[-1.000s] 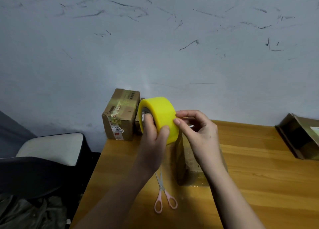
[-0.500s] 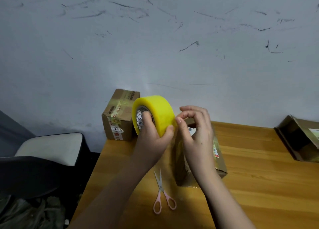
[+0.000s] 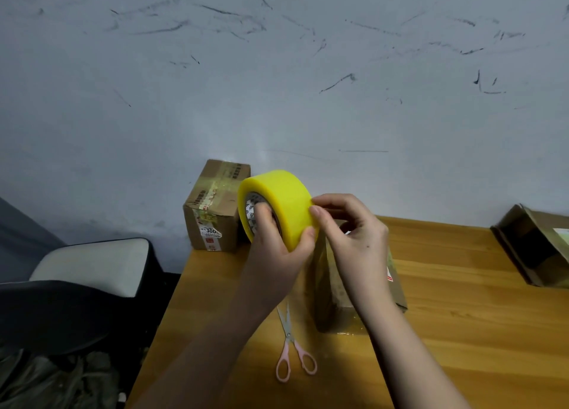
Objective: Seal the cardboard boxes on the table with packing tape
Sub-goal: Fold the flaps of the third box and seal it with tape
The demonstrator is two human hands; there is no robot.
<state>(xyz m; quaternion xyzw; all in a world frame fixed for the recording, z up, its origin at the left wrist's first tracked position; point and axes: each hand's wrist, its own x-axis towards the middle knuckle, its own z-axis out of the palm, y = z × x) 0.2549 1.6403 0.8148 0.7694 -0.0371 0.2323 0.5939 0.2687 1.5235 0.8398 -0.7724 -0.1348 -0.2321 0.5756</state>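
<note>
Here, we set down what we see, line by line.

Tape roll: we see a wide yellow tape roll (image 3: 278, 205) held up in the air above the left end of the table (image 3: 462, 316), its open core turned toward the left.

Left hand: our left hand (image 3: 277, 248) grips the roll from below, with the thumb tucked into the core and the fingers curled round the outer yellow face.

Right hand: our right hand (image 3: 351, 233) is at the right edge of the roll, its thumb and forefinger pinched together on the yellow surface; the other fingers are curled loosely behind. We cannot tell whether a loose end of tape is caught between them.

Middle box: a cardboard box (image 3: 338, 288) lies on the table just under and behind the right wrist, partly hidden by both arms, with a shiny film on its near side.

Far box: a second, smaller box (image 3: 212, 211) stands at the back left corner of the table against the wall (image 3: 277, 85), already crossed with tape and bearing a white label.

Open box: a third box (image 3: 535, 245) lies at the right edge, well apart from the hands, its dark inside showing.

Scissors: pink-handled scissors (image 3: 292, 344) lie flat on the table near the front, blades pointing away from us, between the two forearms.

Chair: a dark chair with a pale cushion (image 3: 89, 264) stands left of the table.
</note>
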